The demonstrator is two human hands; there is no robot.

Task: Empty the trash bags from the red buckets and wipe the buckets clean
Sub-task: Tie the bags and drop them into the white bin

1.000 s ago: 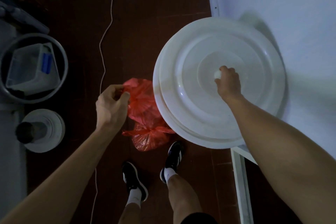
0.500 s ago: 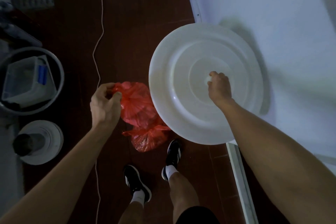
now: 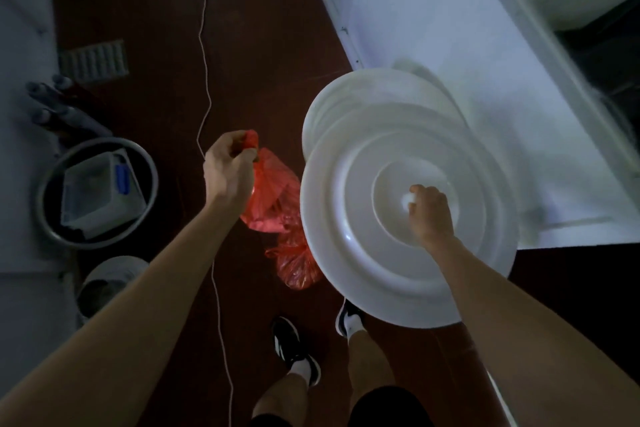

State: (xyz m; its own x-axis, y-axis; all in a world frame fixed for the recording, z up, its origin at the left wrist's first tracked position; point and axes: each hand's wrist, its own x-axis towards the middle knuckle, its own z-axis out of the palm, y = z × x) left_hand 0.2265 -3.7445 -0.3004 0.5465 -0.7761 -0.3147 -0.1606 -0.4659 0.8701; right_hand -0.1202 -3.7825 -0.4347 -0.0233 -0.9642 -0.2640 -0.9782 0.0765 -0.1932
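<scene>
A: Red plastic is gripped at the gathered neck: the upper trash bag (image 3: 273, 198) is pinched by the curled fingers of the left hand (image 3: 227, 173) and hangs above the dark floor (image 3: 263, 28). A second red bag (image 3: 296, 263) is seen lower, beside the shoes.

B: And the white lid (image 3: 391, 253)?

A: It is held by its central knob (image 3: 406, 199), around which the fingers of the right hand (image 3: 431, 215) are closed. It appears tilted and raised off a white container rim (image 3: 346, 97) behind it.

B: How should the step be carried out?

A: The lid should be swung well aside so the opening is fully exposed. The bag should be kept closed at the neck and lowered in rather than thrown, so thin plastic is not torn and nothing is spilled.

B: What cannot be confirmed?

A: The container's interior is covered by the lid. No red bucket is visible. Whether the lower bag rests on the floor or hangs from the upper one cannot be told. The bags' contents are unreadable in the dim light. The lid's edge is blurred.
</scene>
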